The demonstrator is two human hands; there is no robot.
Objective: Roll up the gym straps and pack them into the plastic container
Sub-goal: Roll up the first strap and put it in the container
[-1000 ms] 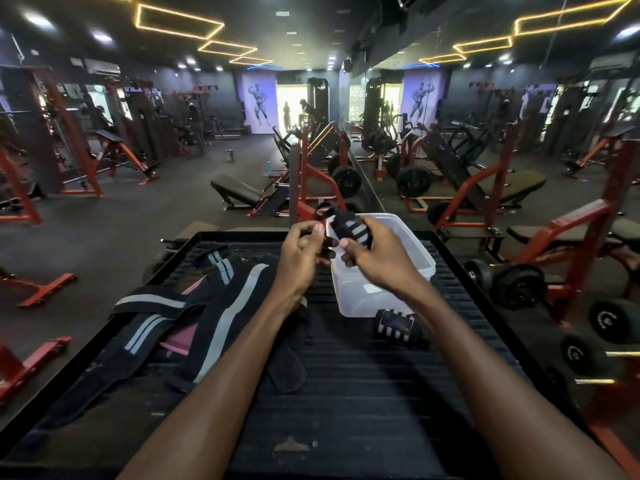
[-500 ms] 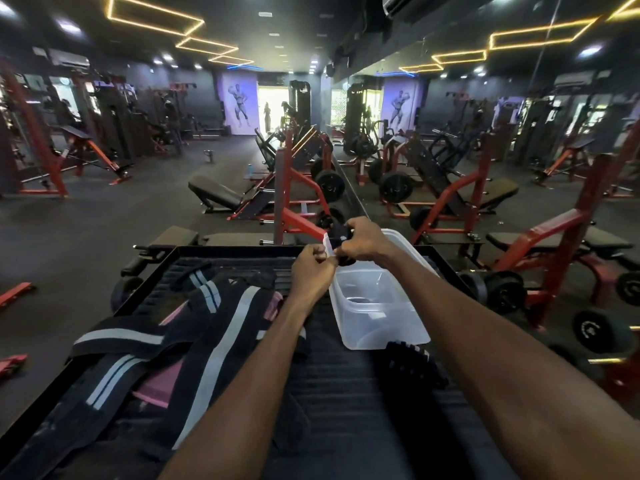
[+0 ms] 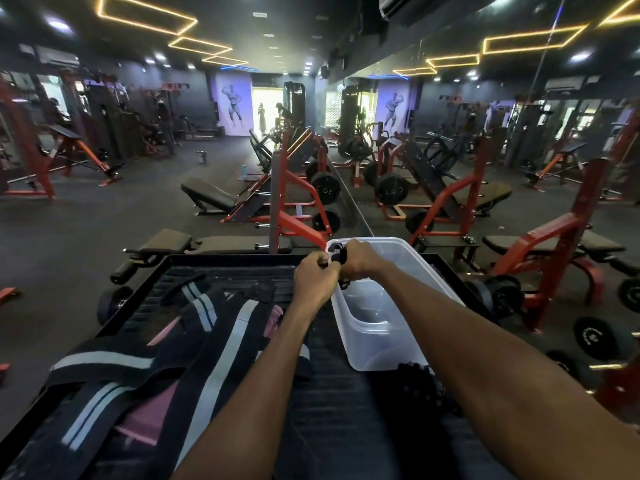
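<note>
On the black ribbed worktop [image 3: 346,427], which fills the lower part of the view, lies a loose heap of unrolled gym straps [image 3: 156,341], black with pale grey stripes and some pink showing beneath; they sit left of the arms and look much as they did a moment ago, only larger in view because the camera has tipped closer and lower. Just right of them stands the clear plastic container [image 3: 374,341], open-topped, with no strap clearly visible inside it. Against its near right corner rests an already rolled strap [image 3: 419,379], dark with faint ribs, now partly hidden under the right forearm where a second ago it lay in plain sight. Over the far left rim of the container both hands meet: the left hand [image 3: 315,282] and the right hand [image 3: 360,259] are each closed in a tight grip on a small black strap roll [image 3: 336,255], fingers curled around it, knuckles nearly touching. A second ago the roll stood higher and its white stripes showed; now it is lower, at rim level, and mostly covered by the fingers. No brand, label or legible writing can be made out on the straps or the container.
</note>
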